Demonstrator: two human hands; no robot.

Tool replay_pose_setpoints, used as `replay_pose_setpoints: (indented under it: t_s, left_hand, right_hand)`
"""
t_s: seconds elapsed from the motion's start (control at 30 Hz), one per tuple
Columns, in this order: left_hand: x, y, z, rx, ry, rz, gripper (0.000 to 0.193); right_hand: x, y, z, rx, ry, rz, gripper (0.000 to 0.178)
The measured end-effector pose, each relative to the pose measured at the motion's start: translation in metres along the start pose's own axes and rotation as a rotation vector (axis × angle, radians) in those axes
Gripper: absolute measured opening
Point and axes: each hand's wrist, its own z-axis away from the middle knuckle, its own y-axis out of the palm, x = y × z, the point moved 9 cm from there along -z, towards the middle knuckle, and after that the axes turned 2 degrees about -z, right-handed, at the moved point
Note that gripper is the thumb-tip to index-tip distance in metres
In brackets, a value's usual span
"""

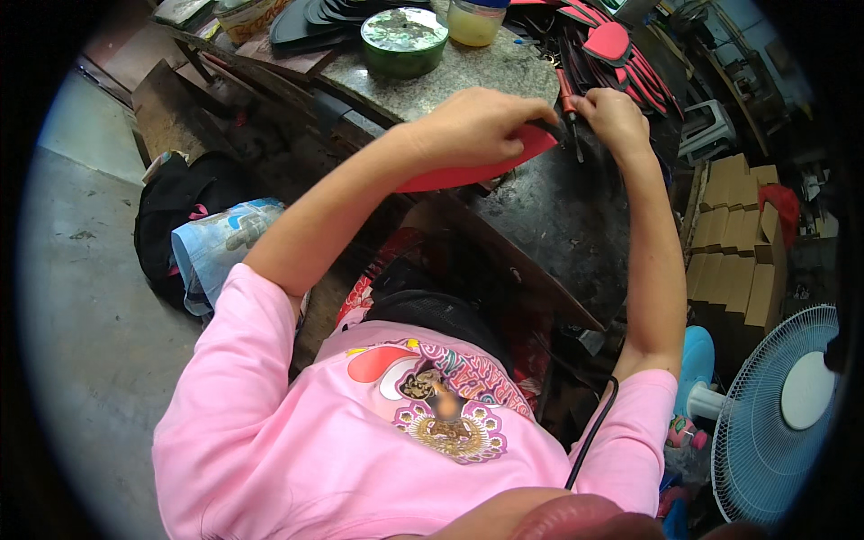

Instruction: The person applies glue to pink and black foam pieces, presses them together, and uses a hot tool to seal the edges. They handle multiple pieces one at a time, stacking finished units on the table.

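Observation:
My left hand (481,126) is closed on a curved, flat red piece with a dark edge (477,173), which looks like a shoe part. Its index finger reaches toward a slim tool with a red handle (565,94) and a dark metal end. From the other side, my right hand (617,124) has its fingers curled and its thumb against that handle. The tool points down toward the dark worktable (576,211). More red and black pieces (610,43) lie piled just beyond my right hand.
A green round tin (405,47) and a jar of yellowish liquid (475,22) stand at the back, near stacked dark pieces (310,25). At right are stacked cardboard boxes (733,238) and a fan (778,409). A dark bag (166,238) sits at left.

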Motion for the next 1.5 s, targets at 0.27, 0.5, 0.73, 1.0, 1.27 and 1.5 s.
replay_pose_setpoints:
  t_s: [0.27,0.5,0.73,1.0,1.27,1.5]
  left_hand:
    - [0.023,0.025,0.005,-0.279,0.085,-0.340,0.040]
    - [0.039,0.010,0.005,-0.267,0.036,-0.397,0.034]
    - [0.031,0.003,0.006,-0.561,-0.026,-0.380,0.040]
    - [0.032,0.014,0.004,-0.418,0.006,-0.354,0.024]
    - [0.033,0.013,0.004,-0.410,0.027,-0.325,0.021]
    - [0.033,0.013,0.005,-0.414,0.030,-0.304,0.021]
  right_hand:
    - [-0.028,0.037,0.020,0.083,-0.040,-0.260,0.021]
    - [-0.044,0.033,0.062,0.319,0.142,-1.044,0.017]
    - [0.027,0.026,0.019,0.079,-0.114,-1.587,0.017]
    - [0.032,0.059,0.027,-0.109,-0.042,-1.763,0.023]
    - [0.025,0.056,0.026,-0.206,-0.033,-1.707,0.027]
    - [0.033,0.051,0.030,-0.218,-0.106,-1.659,0.026]
